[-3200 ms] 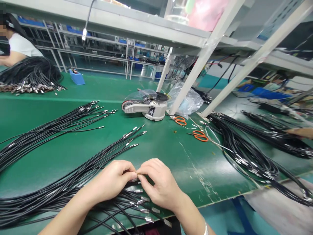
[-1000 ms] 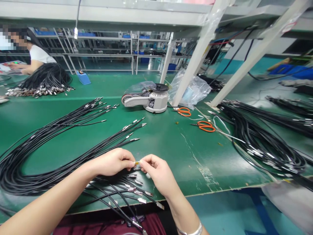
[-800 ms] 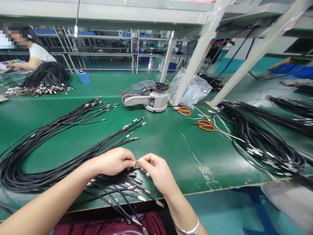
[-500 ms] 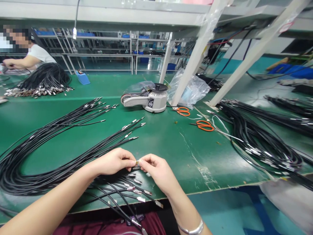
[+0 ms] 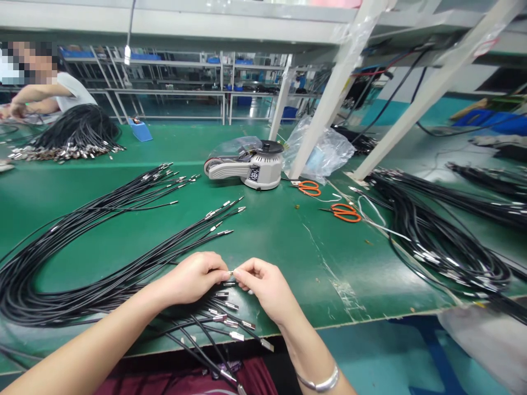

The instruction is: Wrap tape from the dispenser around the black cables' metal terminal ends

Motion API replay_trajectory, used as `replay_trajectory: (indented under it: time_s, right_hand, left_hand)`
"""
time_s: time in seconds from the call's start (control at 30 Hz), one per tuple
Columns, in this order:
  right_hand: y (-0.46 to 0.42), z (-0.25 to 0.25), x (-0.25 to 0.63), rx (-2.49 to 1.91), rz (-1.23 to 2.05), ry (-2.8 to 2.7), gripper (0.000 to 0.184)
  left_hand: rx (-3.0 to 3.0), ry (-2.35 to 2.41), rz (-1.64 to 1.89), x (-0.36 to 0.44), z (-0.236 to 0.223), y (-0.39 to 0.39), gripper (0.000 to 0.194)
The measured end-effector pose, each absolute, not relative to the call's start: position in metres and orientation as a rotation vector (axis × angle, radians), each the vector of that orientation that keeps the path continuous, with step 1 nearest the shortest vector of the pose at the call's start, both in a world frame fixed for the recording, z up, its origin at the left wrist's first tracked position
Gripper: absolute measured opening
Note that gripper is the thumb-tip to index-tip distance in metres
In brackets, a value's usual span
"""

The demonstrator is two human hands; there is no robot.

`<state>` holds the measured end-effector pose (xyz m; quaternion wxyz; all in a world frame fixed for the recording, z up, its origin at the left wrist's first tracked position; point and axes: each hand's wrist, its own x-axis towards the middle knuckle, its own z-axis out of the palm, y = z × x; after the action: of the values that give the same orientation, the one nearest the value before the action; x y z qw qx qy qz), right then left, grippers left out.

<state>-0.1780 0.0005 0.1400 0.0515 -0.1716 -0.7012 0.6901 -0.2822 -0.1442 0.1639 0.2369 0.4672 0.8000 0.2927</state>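
My left hand (image 5: 198, 278) is closed in a pinch at the front of the green table, above a bundle of black cables. Between its fingertips and those of my right hand (image 5: 265, 286) shows a tiny silver cable connector (image 5: 231, 273). Both hands pinch it from opposite sides, and most of it is hidden by the fingers. Under my left wrist, loose cable ends with metal connectors (image 5: 236, 336) fan out towards the table's front edge. A long curved bundle of black cables (image 5: 37, 258) loops round on the left.
A grey tape dispenser (image 5: 263, 170) stands mid-table. Two orange-handled scissors (image 5: 346, 213) lie right of it, near a plastic bag (image 5: 325, 151) and white posts. More cable bundles (image 5: 448, 236) lie at right. At far left a person sits behind a cable pile (image 5: 78, 131).
Both hands stay nearly in place, still pinching. The yellowish bit between the fingertips now looks silver. The person at far left has raised an arm.
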Motion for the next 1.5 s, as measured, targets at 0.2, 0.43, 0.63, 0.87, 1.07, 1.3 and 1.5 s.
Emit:
replay_trajectory:
  time_s: [0.2,0.43,0.63,0.87,1.07,1.3,1.5]
  right_hand:
    - [-0.001,0.141,-0.178,-0.515,2.055,-2.168,0.016]
    - [0.003,0.144,-0.171,-0.461,2.025,-2.364,0.017]
    - [0.007,0.157,-0.151,-0.268,1.604,-2.930,0.026]
    - [0.045,0.170,-0.185,-0.136,1.562,-2.819,0.023]
    - [0.058,0.152,-0.263,0.003,1.129,-2.889,0.022]
    - [0.056,0.137,-0.288,0.366,1.000,-2.901,0.010]
    - [0.070,0.136,-0.274,0.493,1.016,-2.913,0.017]
  left_hand:
    - [1.305,2.200,0.845,-0.278,0.161,-0.140,0.025]
    - [1.348,2.221,0.791,-0.274,0.167,-0.146,0.027]
    - [1.226,2.778,0.611,-0.303,0.160,-0.142,0.021]
    - [1.081,2.886,0.532,-0.324,0.141,-0.124,0.019]
    - [0.965,2.740,0.773,-0.337,0.135,-0.129,0.015]
    - [0.991,2.818,0.904,-0.341,0.127,-0.131,0.031]
    - [1.422,3.006,0.718,-0.312,0.120,-0.120,0.028]
